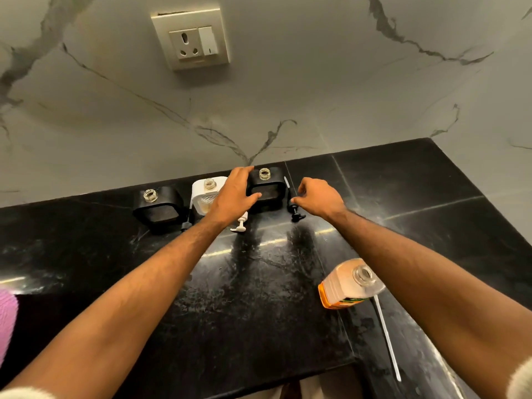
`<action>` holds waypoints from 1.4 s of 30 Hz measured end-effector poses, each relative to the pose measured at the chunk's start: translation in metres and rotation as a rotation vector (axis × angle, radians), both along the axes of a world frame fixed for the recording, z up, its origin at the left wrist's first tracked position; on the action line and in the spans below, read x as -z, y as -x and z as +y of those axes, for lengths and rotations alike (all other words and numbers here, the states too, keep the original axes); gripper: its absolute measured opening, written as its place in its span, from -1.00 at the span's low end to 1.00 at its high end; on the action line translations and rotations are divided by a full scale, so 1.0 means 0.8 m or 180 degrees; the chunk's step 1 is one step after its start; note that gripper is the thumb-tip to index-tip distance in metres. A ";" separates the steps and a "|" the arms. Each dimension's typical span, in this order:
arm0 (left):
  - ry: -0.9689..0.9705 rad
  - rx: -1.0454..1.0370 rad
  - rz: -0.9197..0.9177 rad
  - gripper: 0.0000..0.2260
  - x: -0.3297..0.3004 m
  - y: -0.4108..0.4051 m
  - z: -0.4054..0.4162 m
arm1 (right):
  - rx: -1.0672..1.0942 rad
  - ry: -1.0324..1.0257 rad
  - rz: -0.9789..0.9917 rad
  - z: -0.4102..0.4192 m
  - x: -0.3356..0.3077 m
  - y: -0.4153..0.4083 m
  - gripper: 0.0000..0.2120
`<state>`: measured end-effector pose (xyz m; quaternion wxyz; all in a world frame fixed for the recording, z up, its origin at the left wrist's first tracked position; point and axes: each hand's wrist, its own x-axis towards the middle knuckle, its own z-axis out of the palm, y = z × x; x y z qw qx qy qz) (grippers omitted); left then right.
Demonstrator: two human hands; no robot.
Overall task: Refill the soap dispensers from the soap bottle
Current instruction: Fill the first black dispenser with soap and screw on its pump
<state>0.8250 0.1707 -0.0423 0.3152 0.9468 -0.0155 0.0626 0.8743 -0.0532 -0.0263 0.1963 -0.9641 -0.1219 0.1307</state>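
**Here, three open dispensers wait along the wall**

Here, a person reaches both bare arms across a black stone worktop (259,298) toward three uncapped soap dispensers lined up against a marble-veined wall (288,96). The left hand (234,194) grips the right black dispenser (266,188), fingers curled over its top and thumb pressed to its front face; the clear threaded neck stands open just beside the fingertips. The right hand (319,198), at three o'clock from that dispenser, hangs over a black pump head (295,210) lying on the worktop, thumb and forefinger drawn close together; whether they touch the pump cannot be told. At nine o'clock from the gripped dispenser stands the white dispenser (205,192), partly hidden by the left wrist, and farther out at nine o'clock the left black dispenser (158,205), both with open necks. A white pump head (240,224) lies in front of the white dispenser, under the left forearm. The soap bottle (349,283), clear with an orange label and its cap off, stands well apart at five o'clock, near the right forearm. A white dip tube (387,335) lies on the worktop just behind it. A cream socket plate (191,38) sits on the wall at twelve o'clock.
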 end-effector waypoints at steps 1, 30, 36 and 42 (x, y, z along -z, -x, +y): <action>-0.0069 0.0047 0.0055 -0.36 0.001 -0.004 0.001 | -0.0001 0.0130 0.0001 0.004 0.002 -0.004 -0.77; -0.0361 -0.0135 0.0226 -0.52 0.024 -0.039 -0.006 | 0.0227 0.0972 0.0169 0.033 0.041 -0.035 -0.81; -0.0248 -0.0063 0.0031 -0.52 0.004 -0.008 0.003 | 0.0248 0.0940 0.0057 0.025 0.011 -0.012 -0.69; 0.0025 0.0171 0.0096 -0.53 -0.005 0.051 0.018 | 0.0232 0.0772 0.0163 0.020 -0.001 0.013 -0.71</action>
